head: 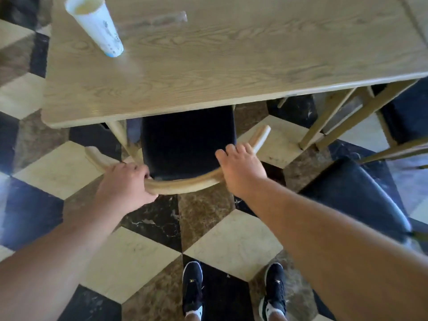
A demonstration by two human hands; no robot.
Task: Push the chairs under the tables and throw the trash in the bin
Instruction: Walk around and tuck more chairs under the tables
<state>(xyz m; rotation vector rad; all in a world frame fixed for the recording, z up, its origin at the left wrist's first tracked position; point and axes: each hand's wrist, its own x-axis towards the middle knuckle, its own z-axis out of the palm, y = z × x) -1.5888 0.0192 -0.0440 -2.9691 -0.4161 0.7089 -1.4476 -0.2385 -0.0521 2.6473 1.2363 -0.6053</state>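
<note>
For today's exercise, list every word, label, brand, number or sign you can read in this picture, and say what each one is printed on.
No text here can be read.
Paper cup on the table: bluish print on its side, too blurred to read.
Left shoe: small yellowish mark, too small to read.
Right shoe: similar small mark, also unreadable.

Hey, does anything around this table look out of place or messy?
Yes. A paper cup sits on the table near its far left corner. To the right, a second chair stands out from the table, not tucked under.
</note>
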